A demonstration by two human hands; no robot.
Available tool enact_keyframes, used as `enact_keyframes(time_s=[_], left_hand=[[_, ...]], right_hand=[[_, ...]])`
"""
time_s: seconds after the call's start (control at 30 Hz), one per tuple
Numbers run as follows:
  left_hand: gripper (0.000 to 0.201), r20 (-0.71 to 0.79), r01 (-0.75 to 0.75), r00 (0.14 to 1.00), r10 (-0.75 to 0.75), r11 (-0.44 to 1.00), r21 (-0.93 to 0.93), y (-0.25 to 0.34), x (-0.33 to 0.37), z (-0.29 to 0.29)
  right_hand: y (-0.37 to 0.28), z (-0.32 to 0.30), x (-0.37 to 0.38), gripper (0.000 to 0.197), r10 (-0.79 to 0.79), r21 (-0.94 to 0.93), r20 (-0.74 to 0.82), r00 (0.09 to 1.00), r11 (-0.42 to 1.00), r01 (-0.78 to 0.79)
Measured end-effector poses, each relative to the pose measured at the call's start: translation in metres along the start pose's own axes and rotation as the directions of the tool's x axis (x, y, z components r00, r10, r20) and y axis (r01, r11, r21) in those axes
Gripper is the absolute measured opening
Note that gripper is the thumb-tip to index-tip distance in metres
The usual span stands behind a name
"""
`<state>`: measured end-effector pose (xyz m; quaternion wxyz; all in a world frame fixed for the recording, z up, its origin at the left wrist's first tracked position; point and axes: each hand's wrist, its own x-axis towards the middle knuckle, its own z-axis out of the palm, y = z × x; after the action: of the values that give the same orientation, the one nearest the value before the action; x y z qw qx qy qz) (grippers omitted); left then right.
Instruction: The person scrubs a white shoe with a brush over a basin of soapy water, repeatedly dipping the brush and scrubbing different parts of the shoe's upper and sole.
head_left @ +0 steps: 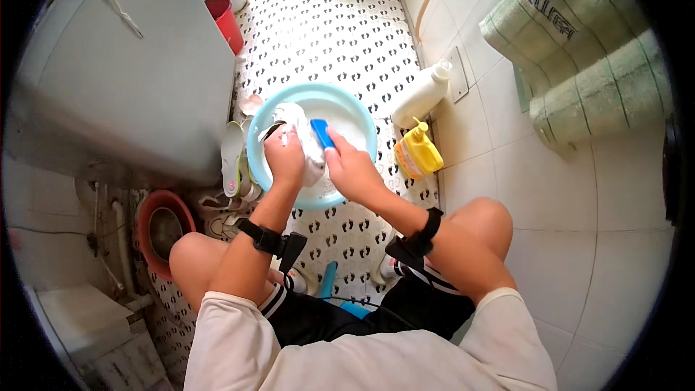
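Observation:
A light-blue round basin [355, 103] stands on the floor in front of me, with whitish, foamy water in it. My left hand [284, 156] is closed on a white shoe [292, 114], held over the basin's left half. In my right hand [353, 171] is a blue brush [321, 131], gripped at its near end. The brush lies against or just over the shoe's right side; its bristles are hidden. Both forearms reach over my knees and wear black straps.
To the right, a white bottle [423, 94] and a yellow pump bottle [418, 153] stand by the tiled wall. Light shoes [232, 156] and a reddish-brown basin [145, 228] lie left. A grey cabinet [159, 65], red bucket [226, 27] and hanging green towel [579, 51] flank the space.

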<state>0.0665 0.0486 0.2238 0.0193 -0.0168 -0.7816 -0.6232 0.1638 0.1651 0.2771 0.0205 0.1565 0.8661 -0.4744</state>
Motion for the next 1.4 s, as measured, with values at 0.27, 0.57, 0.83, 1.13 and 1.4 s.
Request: enact_keyframes(time_s=[0.27,0.57,0.83,1.13,1.4], left_hand=[[0.028,0.257,0.504,0.861,-0.440,0.665,-0.551,0.010,0.018,-0.013],[0.029,0.614,0.674,0.705,-0.355,0.604,-0.424,0.044,-0.001,-0.020],[0.032,0.444,0.458,0.864,-0.237,0.736,-0.499,0.044,-0.008,-0.016],[0.030,0.360,0.333,0.918,-0.167,0.818,-0.470,0.054,-0.011,-0.007],[0.028,0.346,0.403,0.905,-0.246,0.754,-0.519,0.053,-0.012,-0.005]], right_hand=[[-0.014,-0.010,-0.004,0.056,-0.105,0.115,-0.098,0.990,0.987,0.116],[0.001,-0.033,0.020,0.038,-0.147,0.267,-0.094,0.985,0.949,0.167],[-0.023,-0.044,0.014,0.039,-0.222,0.088,-0.240,0.945,0.965,0.249],[-0.041,-0.048,0.008,0.045,-0.226,-0.239,-0.180,0.957,0.954,0.180],[-0.038,-0.041,0.005,0.050,-0.260,-0.252,-0.190,0.947,0.945,0.209]])
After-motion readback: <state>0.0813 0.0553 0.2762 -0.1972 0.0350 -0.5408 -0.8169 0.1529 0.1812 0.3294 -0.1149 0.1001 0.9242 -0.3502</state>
